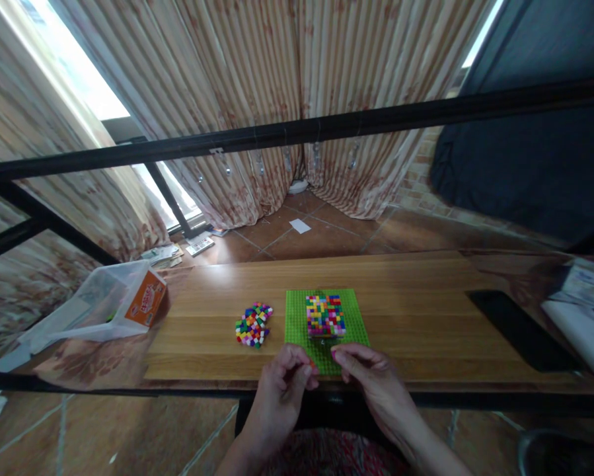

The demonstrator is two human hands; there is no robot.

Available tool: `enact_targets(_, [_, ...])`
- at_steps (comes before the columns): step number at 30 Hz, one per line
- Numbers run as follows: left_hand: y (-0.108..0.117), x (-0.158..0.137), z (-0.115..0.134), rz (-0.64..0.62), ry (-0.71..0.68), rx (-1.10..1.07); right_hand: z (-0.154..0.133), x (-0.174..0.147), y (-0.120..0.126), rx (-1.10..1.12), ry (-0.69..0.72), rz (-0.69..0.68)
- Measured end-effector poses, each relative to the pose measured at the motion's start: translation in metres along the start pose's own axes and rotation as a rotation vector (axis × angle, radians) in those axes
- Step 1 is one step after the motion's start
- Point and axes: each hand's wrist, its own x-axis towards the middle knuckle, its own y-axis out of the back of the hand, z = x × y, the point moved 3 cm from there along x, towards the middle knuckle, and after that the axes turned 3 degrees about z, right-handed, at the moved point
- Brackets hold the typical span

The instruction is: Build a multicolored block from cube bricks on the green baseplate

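A green studded baseplate [297, 317] lies on the wooden board, and a block of many-coloured building bricks [325, 316] stands on it. My left hand [287, 380] is at the plate's near left edge, its fingers pinched on a small orange-red brick [312, 363]. At the near right edge, my right hand [369, 370] pinches a small magenta brick [334, 355] between thumb and forefinger. Both hands are on the near side of the brick block, apart from each other. Left of the plate lies a pile of loose coloured bricks [253, 324].
The wooden board [415, 297] spans the table. A clear plastic bin [113, 297] with an orange label stands at the left. A black flat panel [522, 330] lies at the right, beside white packages [587, 291]. A black bar [277, 137] crosses beyond the table, before curtains.
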Motion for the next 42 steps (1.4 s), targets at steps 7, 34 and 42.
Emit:
enact_targets(7, [0.03,0.01,-0.037,0.19,0.001,0.155,-0.012,0.031,0.034,-0.424,0.393,0.158])
enact_targets(34, [0.041,0.009,-0.062,0.209,0.142,0.065,0.007,0.066,0.015,-0.663,0.526,0.214])
enact_targets(42, [0.042,0.009,-0.062,0.229,0.148,0.062,0.006,0.063,0.02,-0.521,0.494,0.299])
